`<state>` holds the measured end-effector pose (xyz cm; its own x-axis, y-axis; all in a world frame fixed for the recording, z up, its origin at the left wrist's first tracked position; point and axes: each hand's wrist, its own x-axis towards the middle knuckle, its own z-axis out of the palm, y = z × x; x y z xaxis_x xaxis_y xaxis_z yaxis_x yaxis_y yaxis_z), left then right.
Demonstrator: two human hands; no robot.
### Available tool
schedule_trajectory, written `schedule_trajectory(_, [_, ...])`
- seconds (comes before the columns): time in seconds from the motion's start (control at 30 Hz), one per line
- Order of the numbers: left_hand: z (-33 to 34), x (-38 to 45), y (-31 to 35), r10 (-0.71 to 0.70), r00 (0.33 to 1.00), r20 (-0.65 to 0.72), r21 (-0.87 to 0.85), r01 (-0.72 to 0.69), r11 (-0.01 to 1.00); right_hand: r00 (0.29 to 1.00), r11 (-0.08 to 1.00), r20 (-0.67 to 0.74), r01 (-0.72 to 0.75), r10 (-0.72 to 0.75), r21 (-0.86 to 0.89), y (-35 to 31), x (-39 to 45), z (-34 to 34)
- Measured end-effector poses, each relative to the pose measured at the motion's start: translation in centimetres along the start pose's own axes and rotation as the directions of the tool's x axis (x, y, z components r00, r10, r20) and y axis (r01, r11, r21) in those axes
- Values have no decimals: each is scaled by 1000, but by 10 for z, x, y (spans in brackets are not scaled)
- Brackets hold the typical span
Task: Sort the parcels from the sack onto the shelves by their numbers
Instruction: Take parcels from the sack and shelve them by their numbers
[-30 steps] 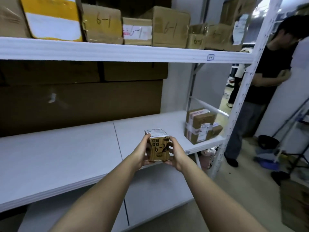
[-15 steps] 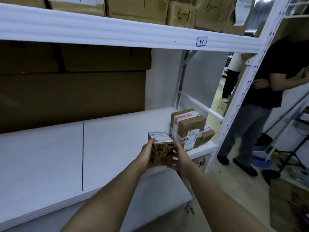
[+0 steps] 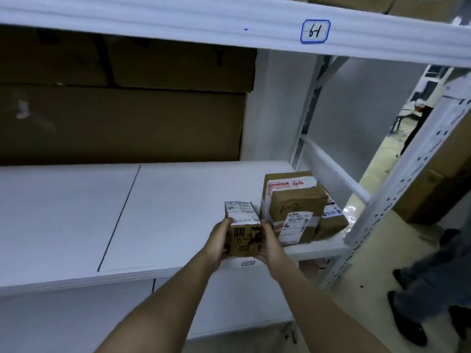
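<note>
Frame center: my left hand [image 3: 218,239] and right hand [image 3: 268,242] clamp the small box [image 3: 242,229] marked 6-2, fingers pressed on its sides, over the shelf [image 3: 178,200] front edge. Risk: short placement, it tips off.

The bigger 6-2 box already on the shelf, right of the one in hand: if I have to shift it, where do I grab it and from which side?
Take the bigger 6-2 box by its two upright side faces, near the top, coming from the front edge of the shelf. Its left side is partly blocked by the small box held between left hand and right hand; a lower parcel abuts its right.
</note>
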<state>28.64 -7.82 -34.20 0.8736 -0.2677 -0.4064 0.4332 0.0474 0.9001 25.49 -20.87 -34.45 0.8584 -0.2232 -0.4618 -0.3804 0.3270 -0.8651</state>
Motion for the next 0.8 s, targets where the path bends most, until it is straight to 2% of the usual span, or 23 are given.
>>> schedule_trajectory(0.27, [22,-1,-20,-4,988,-154,-121,-15,993,998,997,57,4,1,-79,5,2,-12])
schedule_trajectory(0.43, [31,-6,-21,-15,975,-221,-117,-12,993,989,986,71,139,-133,-88,24,2,-19])
schedule_trajectory(0.57, [41,-7,-19,-28,968,-249,-99,3,995,990,990,-20,140,-140,-31,33,0,-22])
schedule_trajectory(0.8, [50,-1,-19,-58,968,-243,-151,22,988,991,1000,-129,15,-15,-7,34,6,-27])
